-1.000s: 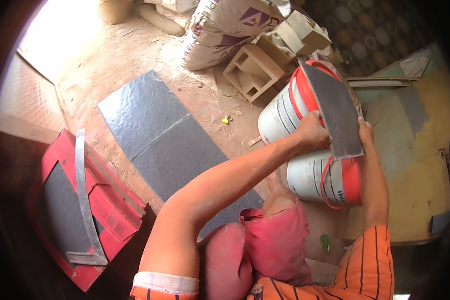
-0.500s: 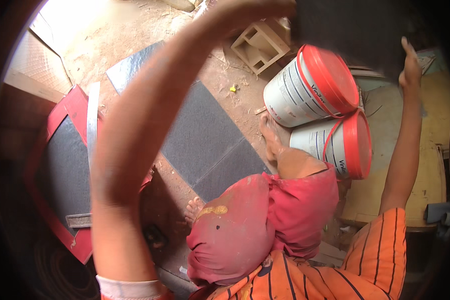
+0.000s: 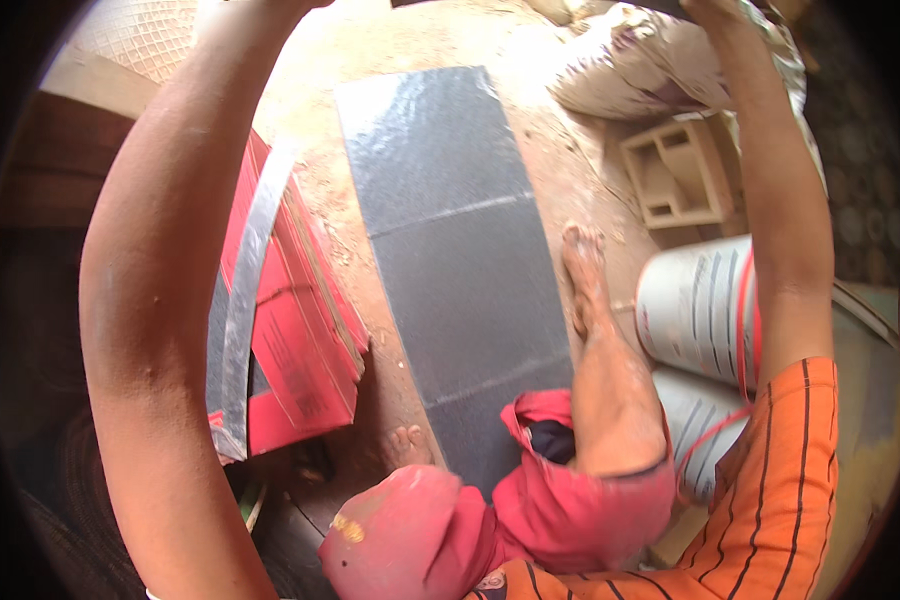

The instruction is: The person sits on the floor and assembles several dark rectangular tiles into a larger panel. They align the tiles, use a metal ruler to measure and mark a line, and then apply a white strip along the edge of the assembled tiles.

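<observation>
Both my arms are raised toward the top of the picture. At the upper edge, a dark tile (image 3: 560,3) shows only as a thin strip. My right hand (image 3: 712,10) is at the right end of that strip, closed on it, though the picture cuts off most of the fingers. Only a sliver of my left hand (image 3: 308,3) shows at the top edge, its fingers out of sight. Below, between my bare feet, several dark grey tiles (image 3: 470,290) lie end to end in a row on the ground.
On the left stands a red cardboard box (image 3: 310,350) with a metal straightedge (image 3: 250,290) across it. To the right are two white buckets (image 3: 692,305) with red rims, a wooden block with hollows (image 3: 675,175) and a pale sack (image 3: 660,65).
The dark tile has gone from the upper right to the top edge. My left arm has swung left, and my view has turned toward the row of tiles.
</observation>
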